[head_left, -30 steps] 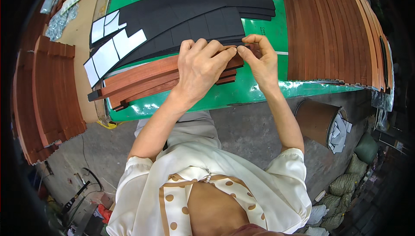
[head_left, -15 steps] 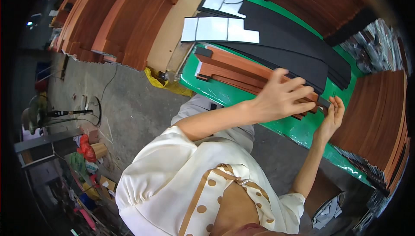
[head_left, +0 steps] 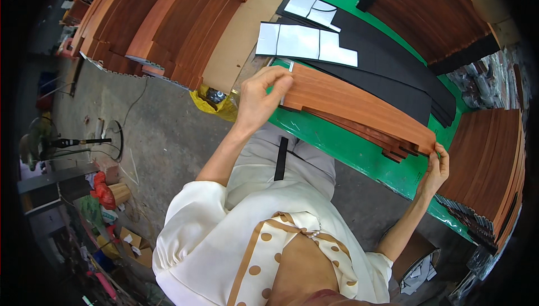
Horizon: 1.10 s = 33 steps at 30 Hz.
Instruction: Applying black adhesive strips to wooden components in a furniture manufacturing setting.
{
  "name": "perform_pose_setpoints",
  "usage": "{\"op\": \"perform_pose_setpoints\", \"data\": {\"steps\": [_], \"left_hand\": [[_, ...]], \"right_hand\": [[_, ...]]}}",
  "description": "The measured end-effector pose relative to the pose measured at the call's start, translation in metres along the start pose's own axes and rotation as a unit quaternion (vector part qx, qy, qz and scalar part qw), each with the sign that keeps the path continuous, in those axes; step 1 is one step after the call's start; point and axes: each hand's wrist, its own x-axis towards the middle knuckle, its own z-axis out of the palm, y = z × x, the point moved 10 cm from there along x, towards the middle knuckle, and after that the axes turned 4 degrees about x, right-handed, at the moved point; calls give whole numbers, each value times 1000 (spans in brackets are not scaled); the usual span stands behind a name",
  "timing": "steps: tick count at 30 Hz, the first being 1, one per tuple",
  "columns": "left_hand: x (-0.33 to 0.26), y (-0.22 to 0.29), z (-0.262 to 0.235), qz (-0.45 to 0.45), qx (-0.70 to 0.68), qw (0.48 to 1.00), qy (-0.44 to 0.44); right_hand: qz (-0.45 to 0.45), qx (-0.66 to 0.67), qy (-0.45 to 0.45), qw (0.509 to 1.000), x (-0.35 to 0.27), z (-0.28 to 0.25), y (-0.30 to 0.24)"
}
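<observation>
A reddish-brown wood-grain plank (head_left: 359, 101) lies broad face up across a few similar strips (head_left: 359, 132). My left hand (head_left: 259, 97) is closed at the plank's left end, thumb and fingers around its pale edge. At the opposite end my right hand (head_left: 434, 172) pinches the near corner between thumb and fingers. Just beyond the plank, black sheets (head_left: 382, 48) lie overlapping, with white-faced pieces (head_left: 306, 42) on top of them.
The green-covered table (head_left: 359, 164) carries all this. Brown planks are stacked at the left (head_left: 185, 25), the right (head_left: 480, 154) and the far right (head_left: 429, 8). Plastic-wrapped bundles (head_left: 485, 81) sit between the right stacks. A fan (head_left: 42, 143) stands at far left.
My left hand has moved from the plank's right part to its left end. The plank now shows its broad face upward, and the dark end caps are no longer visible. My right hand stays at the right end.
</observation>
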Motion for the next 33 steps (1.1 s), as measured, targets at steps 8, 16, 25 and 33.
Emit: {"op": "perform_pose_setpoints", "data": {"steps": [8,16,25,33], "left_hand": [[-2,-3,6,94,104,990,-5],[-3,105,-119,298,463,800,239],[77,36,-223,-68,638,759,107],[72,74,-197,43,450,877,160]], "right_hand": [[4,-157,-1,988,-6,28,11],[-32,-187,68,979,-3,3,-3],[-128,-83,14,988,10,66,-45],[-254,-122,-75,957,-10,136,-101]]}}
